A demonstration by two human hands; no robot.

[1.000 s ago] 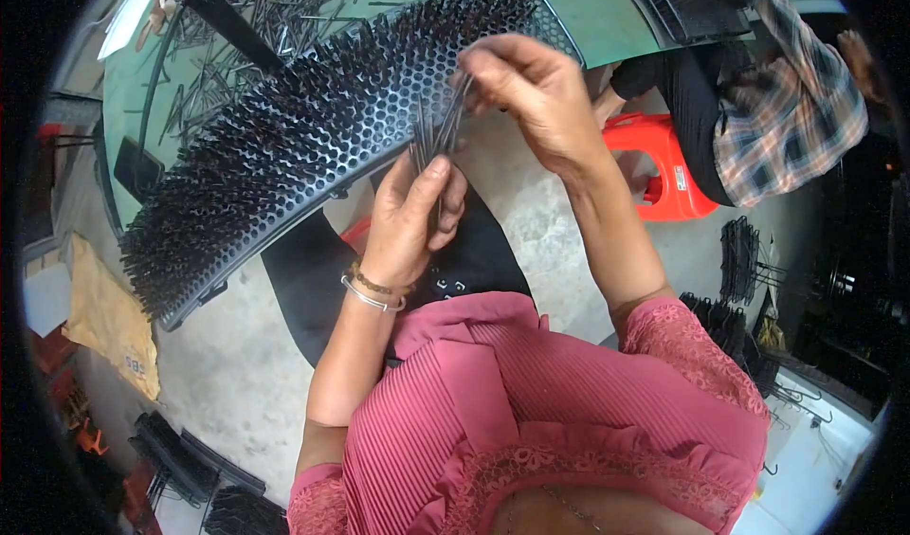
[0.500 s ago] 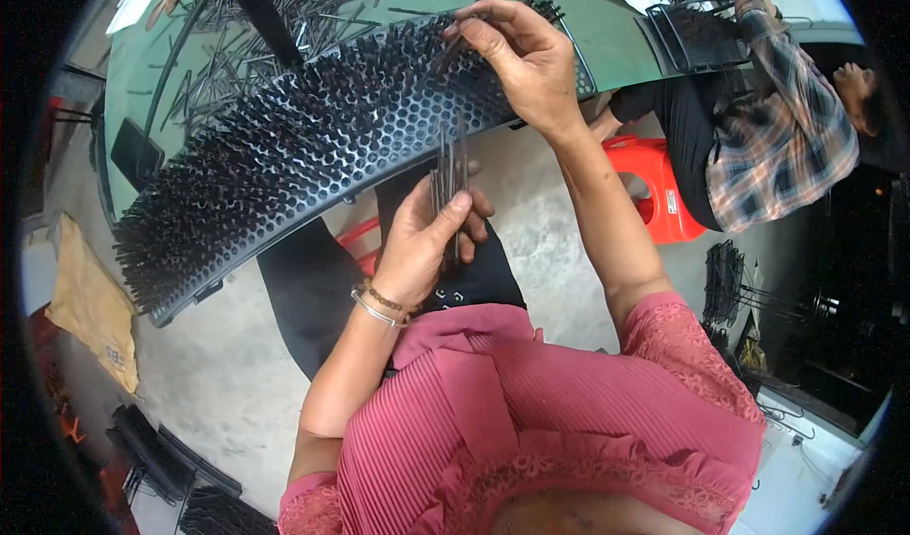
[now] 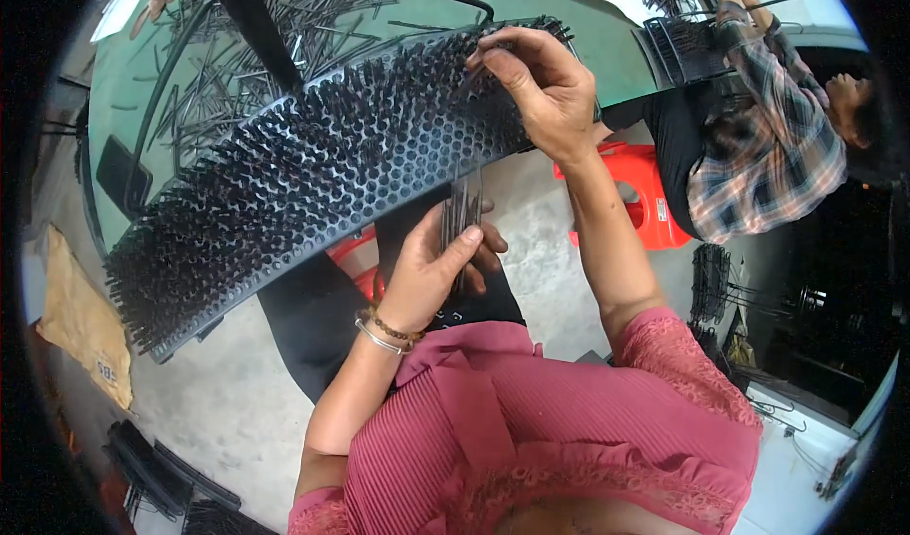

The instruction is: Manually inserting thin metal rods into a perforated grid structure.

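Note:
A long black plate full of holes slants across in front of me. Dark thin rods stand upright in most of its holes, while bare holes show along its near edge and near the middle right. My left hand is closed round a bundle of thin dark rods, just below the plate's near edge. Over the far right part of the plate, my right hand pinches a thin dark rod between thumb and fingers. Its lower end is lost among the standing rods.
Loose rods lie heaped on the green table behind the plate. A black metal frame rises there. At right a person in a checked shirt sits by a red stool. A brown sack lies at left.
My right hand has shifted slightly right and down, still pinching at the plate. My left hand and its bundle sit a little lower. The whole view has tilted slightly.

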